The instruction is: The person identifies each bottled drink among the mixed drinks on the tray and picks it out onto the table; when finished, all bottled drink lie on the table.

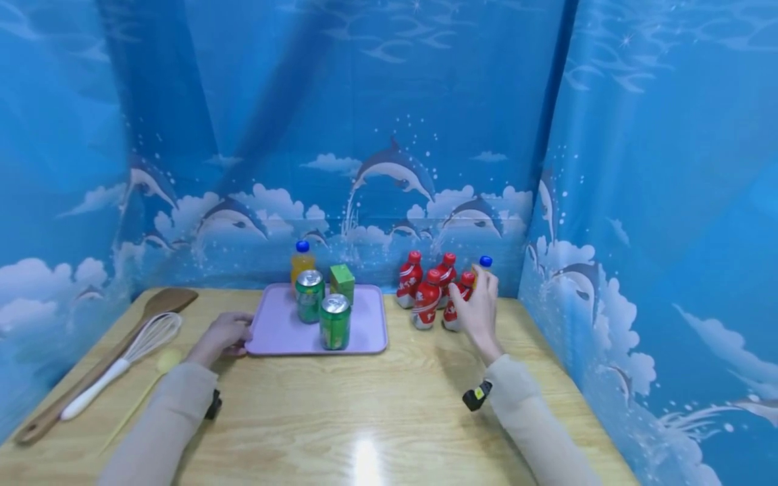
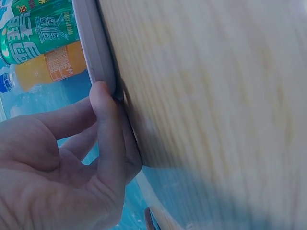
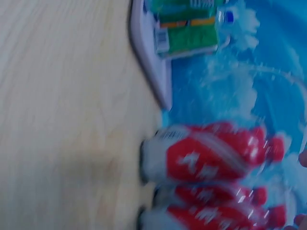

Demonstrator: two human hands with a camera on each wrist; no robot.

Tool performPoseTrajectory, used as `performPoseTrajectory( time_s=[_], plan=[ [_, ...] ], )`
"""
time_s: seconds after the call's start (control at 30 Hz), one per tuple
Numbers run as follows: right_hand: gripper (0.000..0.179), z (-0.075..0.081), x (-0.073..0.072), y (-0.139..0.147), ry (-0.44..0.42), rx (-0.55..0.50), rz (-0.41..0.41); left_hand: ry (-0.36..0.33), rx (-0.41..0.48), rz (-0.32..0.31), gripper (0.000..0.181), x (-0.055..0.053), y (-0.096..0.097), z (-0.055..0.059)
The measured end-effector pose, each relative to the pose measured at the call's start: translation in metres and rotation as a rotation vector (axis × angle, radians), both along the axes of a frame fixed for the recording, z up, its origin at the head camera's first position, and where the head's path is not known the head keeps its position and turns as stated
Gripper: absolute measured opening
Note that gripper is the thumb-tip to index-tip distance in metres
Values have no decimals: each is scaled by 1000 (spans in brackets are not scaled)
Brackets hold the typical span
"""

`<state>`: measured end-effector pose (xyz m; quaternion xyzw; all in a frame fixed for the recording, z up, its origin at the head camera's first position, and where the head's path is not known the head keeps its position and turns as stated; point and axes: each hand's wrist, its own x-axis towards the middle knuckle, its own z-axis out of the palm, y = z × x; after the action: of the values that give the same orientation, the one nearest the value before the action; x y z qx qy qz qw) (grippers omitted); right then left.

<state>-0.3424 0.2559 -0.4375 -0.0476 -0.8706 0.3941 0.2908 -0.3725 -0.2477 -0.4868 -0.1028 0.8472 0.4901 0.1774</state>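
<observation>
My left hand (image 1: 223, 336) grips the left rim of a light purple tray (image 1: 372, 337); the left wrist view shows its thumb (image 2: 106, 103) against the tray's edge. On that tray stand two green soda cans (image 1: 335, 331), a green drink carton (image 1: 342, 282) and an orange juice bottle (image 1: 302, 263) with a blue cap. Over to the right, my right hand (image 1: 479, 309) hovers among the bottles with thumb and fingers apart. Behind its fingers a blue-capped bottle (image 1: 485, 261) is mostly hidden. Several red-labelled bottles (image 1: 427, 300) stand just left of this hand.
Along the table's left side lie a wooden spatula (image 1: 109, 351), a white-handled whisk (image 1: 127, 361) and a yellow long-handled utensil (image 1: 142, 391). Blue dolphin-print curtains (image 1: 389, 135) enclose the wooden table (image 1: 352, 405) at the back and both sides.
</observation>
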Motion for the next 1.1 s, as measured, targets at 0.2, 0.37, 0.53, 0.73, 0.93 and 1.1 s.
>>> performPoseTrajectory(
  time_s=[0.2,0.37,0.53,0.73,0.93,1.1],
  plan=[
    [63,30,0,-61,81,46,171,1,10,-3,66,0,-3,0],
    [71,44,-9,-109,-24,122,300,4,2,-1,66,1,-4,0],
    [79,50,-24,-148,-165,180,351,6,-9,9,66,3,-2,2],
    [84,50,-39,-182,-260,203,380,16,22,3,66,2,-1,0],
    [87,49,-49,-207,-319,222,394,8,4,19,66,-1,-1,-2],
    [83,48,-56,-225,-332,283,422,19,-2,17,65,0,0,-3]
  ],
)
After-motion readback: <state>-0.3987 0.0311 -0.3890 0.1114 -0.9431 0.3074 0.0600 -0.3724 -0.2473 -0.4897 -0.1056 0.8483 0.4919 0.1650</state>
